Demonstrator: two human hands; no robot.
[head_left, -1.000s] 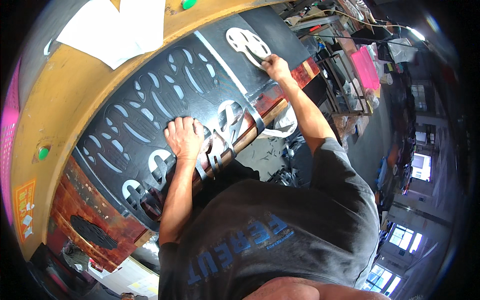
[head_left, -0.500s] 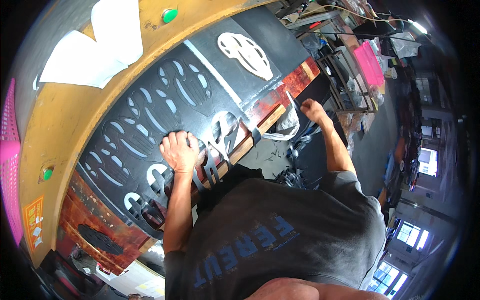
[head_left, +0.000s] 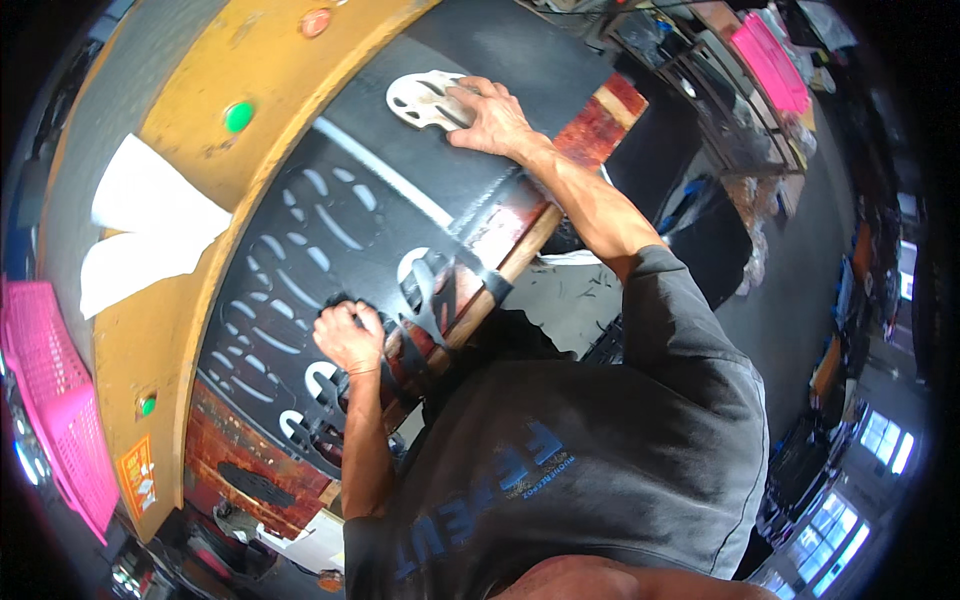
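On the machine bed, the black sheet [head_left: 400, 200] is mostly punched with shaped holes; its far end remains uncut. Left hand [head_left: 347, 337] grips the sheet, right hand [head_left: 492, 118] presses flat on the white cutting die [head_left: 420, 98].

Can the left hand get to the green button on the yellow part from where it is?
Probably yes: the left hand rests on the black cut-out sheet, and nothing stands between it and the green button.
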